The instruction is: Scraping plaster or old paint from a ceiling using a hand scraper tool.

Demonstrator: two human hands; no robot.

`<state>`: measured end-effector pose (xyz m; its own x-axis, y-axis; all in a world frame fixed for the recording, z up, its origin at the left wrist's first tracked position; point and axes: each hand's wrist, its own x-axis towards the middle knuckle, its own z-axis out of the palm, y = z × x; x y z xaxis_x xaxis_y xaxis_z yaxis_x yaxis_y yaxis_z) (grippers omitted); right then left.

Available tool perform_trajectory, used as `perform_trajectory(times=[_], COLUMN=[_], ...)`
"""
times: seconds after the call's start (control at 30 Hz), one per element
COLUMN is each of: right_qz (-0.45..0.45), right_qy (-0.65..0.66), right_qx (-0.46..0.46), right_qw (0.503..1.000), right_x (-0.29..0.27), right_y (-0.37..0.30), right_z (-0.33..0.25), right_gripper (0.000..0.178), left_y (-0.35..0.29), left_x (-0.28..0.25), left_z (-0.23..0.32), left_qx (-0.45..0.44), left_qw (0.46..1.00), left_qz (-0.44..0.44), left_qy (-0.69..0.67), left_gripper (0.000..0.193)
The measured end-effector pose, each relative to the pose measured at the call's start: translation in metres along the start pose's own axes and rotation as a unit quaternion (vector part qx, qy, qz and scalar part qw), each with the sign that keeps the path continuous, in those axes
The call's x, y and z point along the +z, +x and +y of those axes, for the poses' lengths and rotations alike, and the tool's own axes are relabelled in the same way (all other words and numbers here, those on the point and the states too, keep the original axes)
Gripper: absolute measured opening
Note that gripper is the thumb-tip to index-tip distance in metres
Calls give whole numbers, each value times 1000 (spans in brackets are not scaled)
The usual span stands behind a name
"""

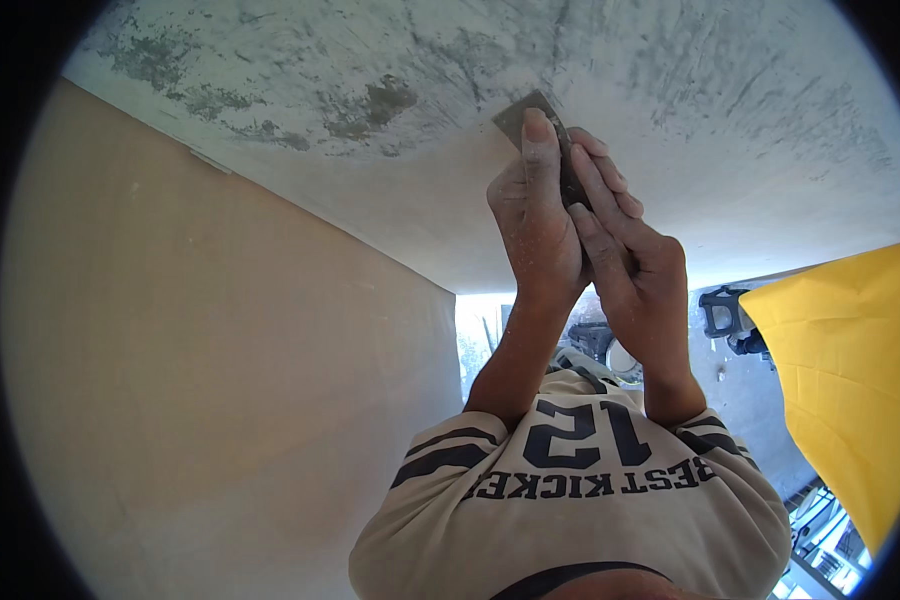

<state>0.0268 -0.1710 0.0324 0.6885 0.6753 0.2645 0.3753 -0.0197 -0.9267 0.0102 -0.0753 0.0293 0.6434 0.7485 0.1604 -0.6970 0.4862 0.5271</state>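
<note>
Pressing a flat scraper blade [530,112] against the patchy grey-white ceiling [670,90], both hands are clasped together around the tool, well above the pale jersey with dark stripes [570,500]. The left hand [535,215] wraps the handle with its forefinger stretched straight up along the back of the blade, and the right hand [635,275] closes over it from the side, fingers laid across the handle, so both are clenched on the one tool. To do this stroke well, I judge the blade should stay at a shallow angle to the surface, with even pressure from that extended finger so the edge neither digs in nor skips over the darker blotches [375,105] just beside it. The scraper's long axis runs from the wrists up toward the top of the view, leaning slightly left, with its working edge pointing away from the person and touching the ceiling. A beige wall [220,350] stands to the left, and a yellow sheet [850,370] hangs at right.
</note>
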Motion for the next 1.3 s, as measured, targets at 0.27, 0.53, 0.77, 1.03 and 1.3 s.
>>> perform_trajectory(times=[0.27, 0.53, 0.77, 1.03, 1.3], right_qz=[2, 3, -2, -31, -126], right_qy=[5, -20, -6, -74, -40], right_qx=[-8, 4, -1, -34, -52], right_qw=[1000, 1000, 1000, 996, 990], right_x=[0, -2, -3, -13, -21], right_y=[5, 4, 3, -3, -16], right_z=[-9, -5, -18, 19, 56], right_gripper=[28, 27, 32, 39, 46], left_y=[1, 3, -2, -17, -37], left_x=[-1, 2, -3, -22, -70], left_z=[0, -2, -5, -30, -26], left_qx=[0, 21, 1, -56, 77], left_qw=[1000, 1000, 1000, 997, 944], left_qz=[0, 8, 12, 43, 43], left_qy=[-23, 1, -26, -43, 318], left_gripper=[53, 55, 55, 49, 54])
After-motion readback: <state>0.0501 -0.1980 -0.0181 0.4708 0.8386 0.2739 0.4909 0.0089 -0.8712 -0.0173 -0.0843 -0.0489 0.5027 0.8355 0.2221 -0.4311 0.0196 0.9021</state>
